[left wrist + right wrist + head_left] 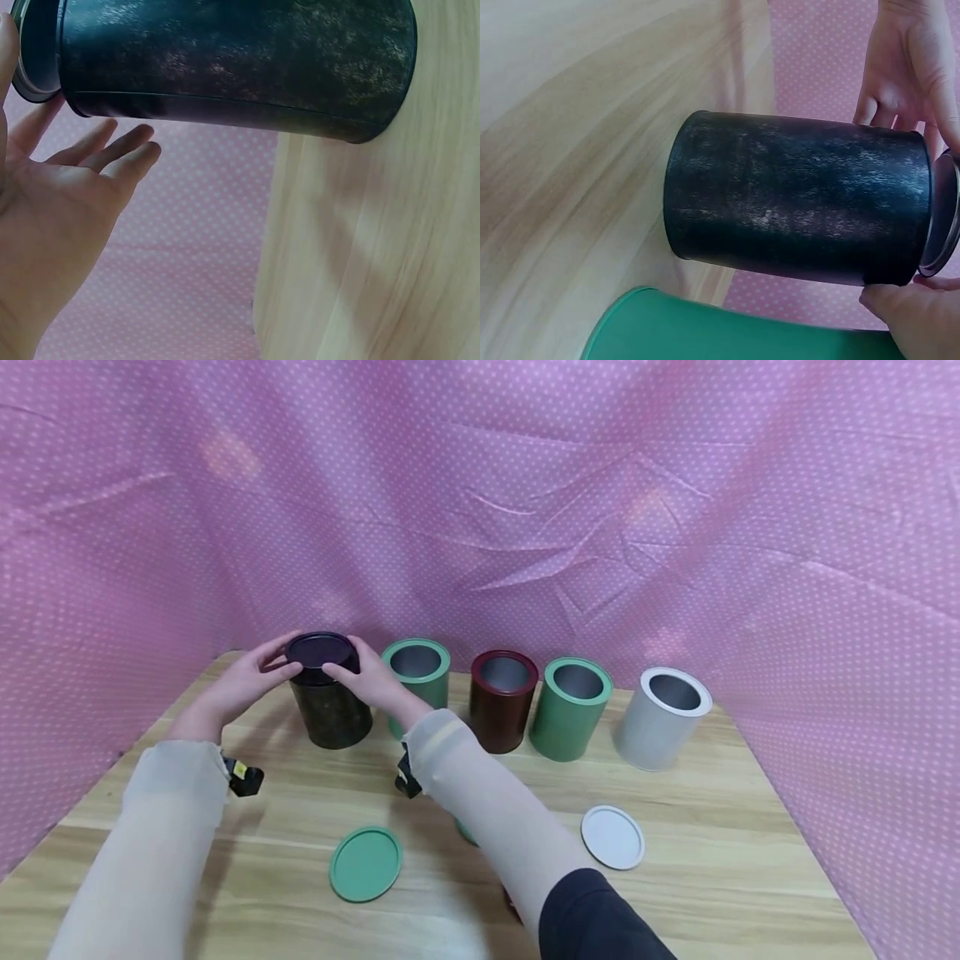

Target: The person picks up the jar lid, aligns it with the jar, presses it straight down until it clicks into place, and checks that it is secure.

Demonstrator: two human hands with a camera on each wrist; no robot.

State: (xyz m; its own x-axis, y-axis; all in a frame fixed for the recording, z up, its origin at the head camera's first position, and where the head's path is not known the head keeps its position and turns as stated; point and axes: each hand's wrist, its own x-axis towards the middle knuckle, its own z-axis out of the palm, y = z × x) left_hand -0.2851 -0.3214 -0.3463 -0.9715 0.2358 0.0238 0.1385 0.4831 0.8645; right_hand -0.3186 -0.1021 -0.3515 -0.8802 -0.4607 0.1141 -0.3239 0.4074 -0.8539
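A mottled black canister stands upright at the back left of the table. Over its mouth is a black lid, which sits tilted with a gap to the rim in the right wrist view. My left hand holds the lid's left edge, thumb in front and fingers behind. From the other side my right hand grips the lid, and its thumb lies against the canister's upper edge.
Right of the black canister stand a green canister, a dark red one, another green one and a white one, all lidless. A green lid and a white lid lie nearer. My right forearm partly covers another green piece.
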